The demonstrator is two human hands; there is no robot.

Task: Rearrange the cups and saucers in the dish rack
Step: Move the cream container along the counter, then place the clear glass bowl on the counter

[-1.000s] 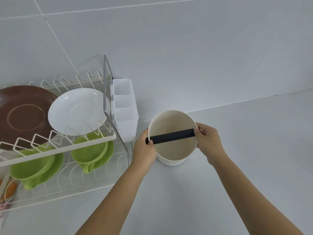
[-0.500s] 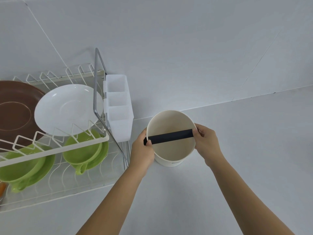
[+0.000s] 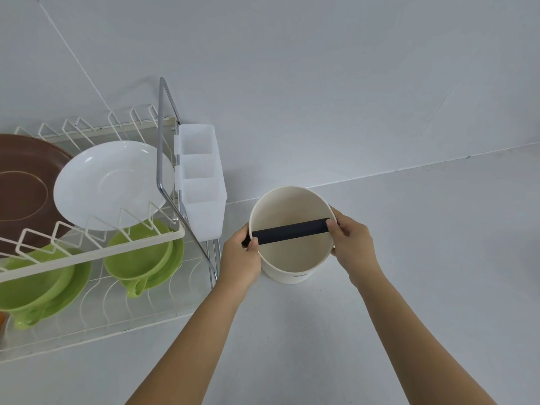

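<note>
The pale grey countertop (image 3: pixel 409 287) carries everything here, and the two-tier cream wire dish rack (image 3: pixel 96 247) stands on its left part, against the grey wall. In the rack's upper tier a large round brown plate (image 3: pixel 23 188) leans at the far left, partly cut off by the frame edge, and a round white saucer (image 3: pixel 114 185) leans just beside it, overlapping its right edge. In the lower tier sit two green cups on green saucers: one pair (image 3: pixel 38 285) at the rack's left under the brown plate, the other pair (image 3: pixel 143 258) to the right under the white saucer, its handle pointing toward the viewer. A translucent white plastic cutlery holder (image 3: pixel 201 182) with three compartments hangs on the rack's right end. Just right of the rack, near that holder, a cream cylindrical container (image 3: pixel 292 252) stands upright on the countertop, with a black bar (image 3: pixel 287 230) running across its open mouth. The left hand (image 3: pixel 241 261) grips the container's left rim with curled fingers, thumb lying on the bar's left end. The right hand (image 3: pixel 350 247) grips the right rim likewise, its fingers wrapped round the bar's right end.
</note>
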